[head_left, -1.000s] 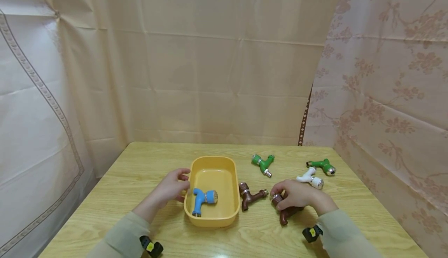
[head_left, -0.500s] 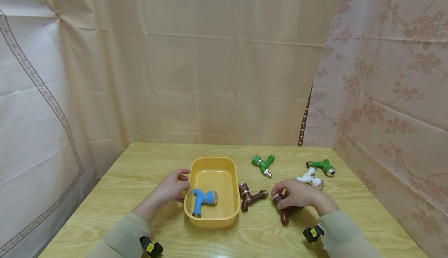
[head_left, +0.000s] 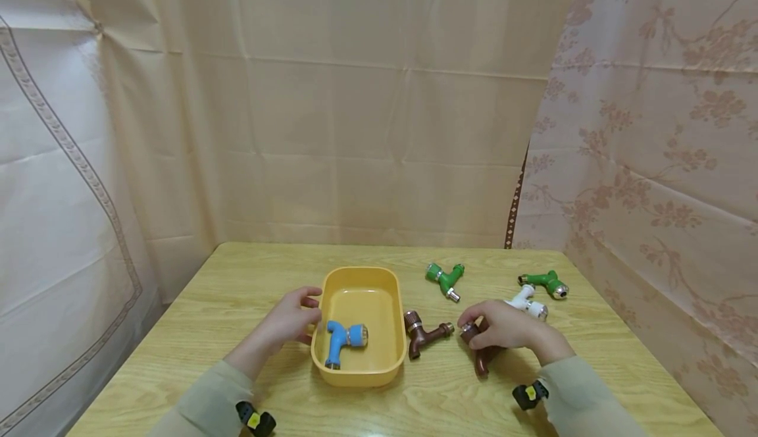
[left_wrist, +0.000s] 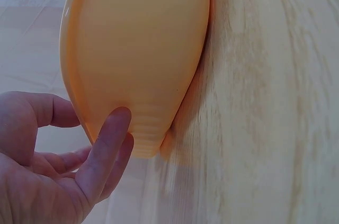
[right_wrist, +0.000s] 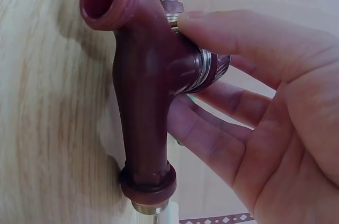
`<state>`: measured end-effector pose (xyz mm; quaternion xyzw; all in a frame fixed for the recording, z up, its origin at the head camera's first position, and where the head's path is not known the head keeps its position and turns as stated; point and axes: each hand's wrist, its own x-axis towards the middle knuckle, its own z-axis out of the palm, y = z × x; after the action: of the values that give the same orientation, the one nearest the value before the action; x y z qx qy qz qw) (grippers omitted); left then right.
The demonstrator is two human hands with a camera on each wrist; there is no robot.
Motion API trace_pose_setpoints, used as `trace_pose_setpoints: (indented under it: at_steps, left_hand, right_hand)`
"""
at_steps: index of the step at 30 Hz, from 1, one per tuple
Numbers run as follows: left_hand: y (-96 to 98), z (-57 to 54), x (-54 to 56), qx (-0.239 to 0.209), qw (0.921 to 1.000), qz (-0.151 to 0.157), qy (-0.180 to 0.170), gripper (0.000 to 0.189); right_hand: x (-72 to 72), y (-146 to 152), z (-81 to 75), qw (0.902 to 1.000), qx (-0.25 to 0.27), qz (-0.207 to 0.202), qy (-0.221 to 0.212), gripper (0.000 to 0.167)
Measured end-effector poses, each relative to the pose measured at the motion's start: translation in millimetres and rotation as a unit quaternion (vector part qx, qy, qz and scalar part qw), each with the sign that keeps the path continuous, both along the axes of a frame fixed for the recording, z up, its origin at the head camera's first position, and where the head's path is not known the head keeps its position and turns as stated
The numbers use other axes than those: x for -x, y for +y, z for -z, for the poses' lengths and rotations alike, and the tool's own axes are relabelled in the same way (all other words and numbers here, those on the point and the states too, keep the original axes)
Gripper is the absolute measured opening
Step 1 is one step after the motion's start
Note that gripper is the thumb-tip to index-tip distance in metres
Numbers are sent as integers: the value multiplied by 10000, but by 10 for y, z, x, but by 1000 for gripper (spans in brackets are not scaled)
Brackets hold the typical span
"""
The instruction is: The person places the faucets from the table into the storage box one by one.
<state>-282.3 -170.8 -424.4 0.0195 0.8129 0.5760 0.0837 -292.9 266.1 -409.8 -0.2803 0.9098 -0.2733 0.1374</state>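
Observation:
My left hand is at the left side of a yellow plastic tub, its fingertips on the outer wall and another finger by the rim. Inside the tub lies a blue tap with a metal-ringed knob. My right hand pinches a dark brown tap near its knob, thumb on one side and fingers behind. The tap's spout points toward the person, close over the table, and the hand covers part of it. Between tub and right hand lies a second brown tap.
Behind the right hand lies a white tap, partly covered by it. One green tap lies at the back, another green tap at the back right. Cloth curtains hang behind and beside the wooden table.
My right hand and the brown tap have shifted very slightly up and away from the person. The left hand, tub and other taps stay in place.

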Motion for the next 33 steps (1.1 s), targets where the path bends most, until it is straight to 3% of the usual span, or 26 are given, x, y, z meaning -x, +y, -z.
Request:
trace_pose_setpoints:
  at_steps: [18,33]
  left_hand:
    - [0,29,2,-88,9999,11,93,58]
    - [-1,17,-15,-97,9999,27,98,57]
  right_hand:
    - [28,10,-133,9988,210,-95,423,31]
    - [36,-3,-276,9977,432,-86,509,33]
